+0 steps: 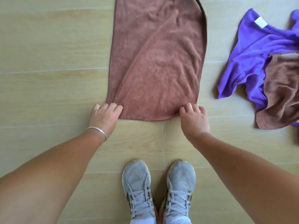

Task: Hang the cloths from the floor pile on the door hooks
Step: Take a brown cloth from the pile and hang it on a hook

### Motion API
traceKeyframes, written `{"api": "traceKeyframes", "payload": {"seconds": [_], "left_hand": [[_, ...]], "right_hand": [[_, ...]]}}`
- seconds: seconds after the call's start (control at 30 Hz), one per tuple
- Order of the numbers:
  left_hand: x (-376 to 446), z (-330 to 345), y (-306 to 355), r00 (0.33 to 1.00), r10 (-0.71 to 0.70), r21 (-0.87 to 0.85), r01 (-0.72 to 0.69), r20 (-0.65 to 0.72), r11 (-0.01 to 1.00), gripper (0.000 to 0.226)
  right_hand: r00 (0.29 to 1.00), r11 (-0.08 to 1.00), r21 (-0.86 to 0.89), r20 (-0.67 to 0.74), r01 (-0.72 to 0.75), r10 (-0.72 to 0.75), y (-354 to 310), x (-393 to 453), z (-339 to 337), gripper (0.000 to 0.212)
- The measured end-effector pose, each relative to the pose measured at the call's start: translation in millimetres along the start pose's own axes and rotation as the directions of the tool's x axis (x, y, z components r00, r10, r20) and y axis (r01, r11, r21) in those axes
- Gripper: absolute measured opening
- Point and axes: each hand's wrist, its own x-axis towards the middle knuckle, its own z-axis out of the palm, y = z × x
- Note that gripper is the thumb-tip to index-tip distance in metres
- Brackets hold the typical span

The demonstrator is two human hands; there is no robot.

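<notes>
A brown cloth [157, 62] lies spread flat on the wooden floor [48, 54], running from just in front of the person's feet away toward the top edge of the view. Its near edge is gently rounded and shows a stitched hem.

The left hand [105, 118] is at the near left corner of the brown cloth, fingers curled down onto the fabric, the grip pinching that corner. A silver bracelet [98, 131] sits on the left wrist. The right hand [194, 120] is at the near right corner, its fingers bent over the edge and the grip likewise pinching the cloth there. Both arms reach straight down and forward.

Well apart to the right, at the right edge of the view, a crumpled pile lies on the floor: a purple cloth [255, 52] with a white label [260, 22] near its far side, and a second brown cloth [281, 91] bunched on top of its near part.

A pair of grey laced shoes [158, 189] stand just behind the spread cloth's near edge, toes pointing at it.
</notes>
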Motion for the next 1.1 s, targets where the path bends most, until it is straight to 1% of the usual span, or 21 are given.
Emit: {"api": "traceKeyframes", "payload": {"seconds": [0.1, 0.2, 0.27, 0.43, 0.5, 0.6, 0.7, 0.77, 0.83, 0.9, 1.0, 1.07, 1.1], "left_hand": [[-13.7, -19.7, -2.3, 1.000, 0.018, 0.023, -0.019, 0.024, 1.000, 0.032], [-29.3, -50.3, -2.9, 0.999, 0.042, 0.030, -0.042, 0.013, 0.999, 0.027], [-38.1, -75.3, -3.8, 0.999, 0.037, 0.027, -0.038, 0.017, 0.999, 0.028], [-47.2, -148.4, -14.4, 0.999, -0.019, 0.058, 0.018, 0.030, 0.998, 0.029], [-41.3, -186.0, -22.6, 0.999, -0.039, 0.063, 0.039, 0.000, 0.997, 0.029], [-23.6, -245.6, -42.6, 0.997, -0.083, 0.116, 0.082, 0.003, 0.990, 0.028], [2.5, -321.2, -66.6, 0.987, -0.138, 0.095, 0.146, -0.087, 0.985, 0.022], [16.8, -389.2, -83.6, 0.972, -0.171, 0.060, 0.183, -0.160, 0.981, 0.021], [26.8, -462.1, -98.8, 0.950, -0.197, 0.014, 0.207, -0.243, 0.978, 0.019], [29.8, -537.5, -109.4, 0.913, -0.218, -0.037, 0.219, -0.344, 0.975, 0.016], [15.3, -659.1, -114.7, 0.837, -0.252, -0.099, 0.233, -0.486, 0.967, 0.014], [-0.5, -723.9, -117.9, 0.807, -0.259, -0.126, 0.227, -0.530, 0.966, 0.012], [-9.0, -748.1, -119.3, 0.807, -0.255, -0.132, 0.219, -0.532, 0.967, 0.012]], "right_hand": [[1.000, 1.000, -0.004, 0.009, 0.025, -0.025, 7.4, -6.7, -22.9, 0.035], [0.999, 0.999, -0.014, 0.005, 0.037, -0.037, 17.6, -18.6, -57.8, 0.035], [0.999, 0.999, -0.033, 0.004, 0.041, -0.041, 25.8, -27.2, -88.2, 0.038], [0.999, 0.994, -0.101, -0.030, 0.039, -0.042, 47.3, -39.1, -177.0, 0.040], [0.998, 0.992, -0.121, -0.060, 0.018, -0.026, 56.8, -37.9, -218.3, 0.038], [0.995, 0.989, -0.144, -0.105, -0.014, -0.002, 66.9, -31.9, -285.3, 0.036], [0.983, 0.989, -0.135, -0.183, -0.053, 0.027, 74.7, -20.5, -364.5, 0.036], [0.967, 0.993, -0.090, -0.249, -0.081, 0.056, 80.8, -17.7, -430.9, 0.035], [0.946, 0.991, -0.084, -0.314, -0.108, 0.076, 86.7, -20.6, -500.6, 0.036], [0.918, 0.989, -0.067, -0.385, -0.135, 0.099, 93.3, -29.4, -570.6, 0.037], [0.859, 0.988, -0.029, -0.498, -0.152, 0.117, 103.0, -59.4, -676.9, 0.038], [0.824, 0.988, -0.008, -0.552, -0.156, 0.126, 109.0, -83.8, -733.3, 0.037], [0.814, 0.988, 0.004, -0.567, -0.153, 0.128, 110.2, -96.2, -753.1, 0.036]]}}
